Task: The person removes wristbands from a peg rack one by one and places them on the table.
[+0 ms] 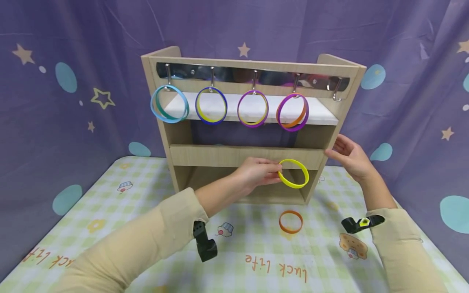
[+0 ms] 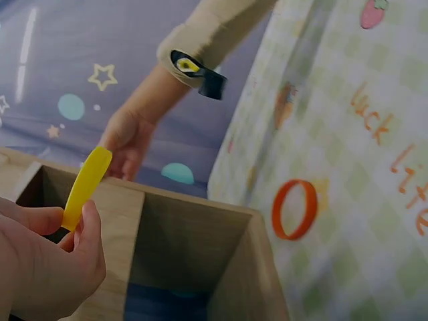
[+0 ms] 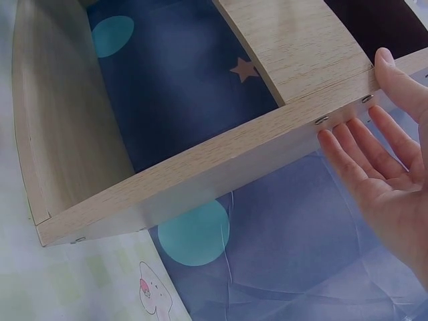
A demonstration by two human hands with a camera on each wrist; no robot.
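Observation:
My left hand pinches a yellow silicone wristband between thumb and fingers, in front of the lower right part of a wooden hook rack. The left wrist view shows the yellow band nearly edge-on. At the rack's right side, my right hand rests its thumb on the front edge. Its extended fingertips touch the outer side panel. An orange wristband lies on the tablecloth before the rack.
Paired bands hang from four hooks: light blue with teal, blue with yellow, purple with yellow, purple with orange. A fifth hook is at far right. A purple curtain stands behind.

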